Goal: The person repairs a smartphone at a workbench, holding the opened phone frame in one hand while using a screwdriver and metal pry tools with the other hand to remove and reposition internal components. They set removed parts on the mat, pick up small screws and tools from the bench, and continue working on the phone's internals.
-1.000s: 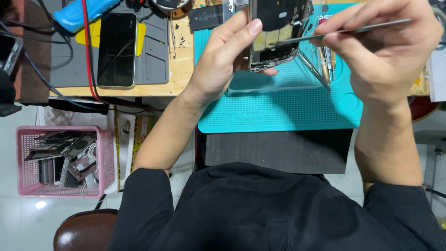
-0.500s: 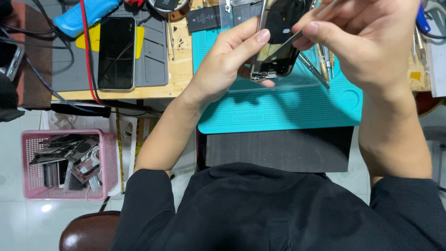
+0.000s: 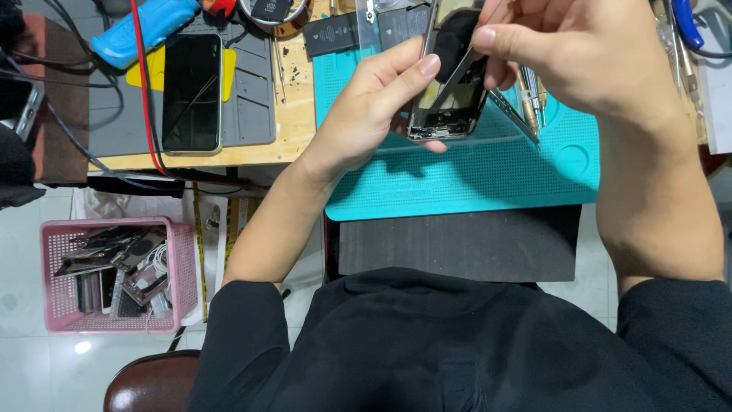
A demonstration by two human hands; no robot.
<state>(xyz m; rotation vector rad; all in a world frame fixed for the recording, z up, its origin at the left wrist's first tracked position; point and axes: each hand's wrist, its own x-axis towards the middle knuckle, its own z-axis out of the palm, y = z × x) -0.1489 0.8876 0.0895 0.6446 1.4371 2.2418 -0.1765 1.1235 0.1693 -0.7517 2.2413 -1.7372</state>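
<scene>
A: What do the fingers (image 3: 415, 72) of the left hand (image 3: 366, 114) do?

B: They are closed around the phone (image 3: 450, 72). The thumb lies on one long edge and the other fingers, I think, support it from behind, but those are hidden. The phone is in the air, tilted, above the teal mat (image 3: 473, 175), not touching it.

A: And the right hand (image 3: 579, 61)?

B: Its fingers are pinched on a thin metal tool (image 3: 457, 69), which goes down into the open back of the phone. I cannot tell what the tip touches.

A: How will the phone handle?

B: It looks light and stiff, because the frame is metal. But it is open, so small parts and connectors show at the lower end. I judge the inside is fragile, and the polished edges may be slippery. The safe place to hold is the frame, on the two long sides, as the left hand does now.

A: What is around?

B: On the mat, just beside the phone, lie some screwdrivers (image 3: 531, 103). Farther left on the desk (image 3: 297, 126), a second phone (image 3: 191, 91) rests on a grey mat (image 3: 252, 99). On the floor stands a pink basket (image 3: 183, 259) with old parts.
</scene>
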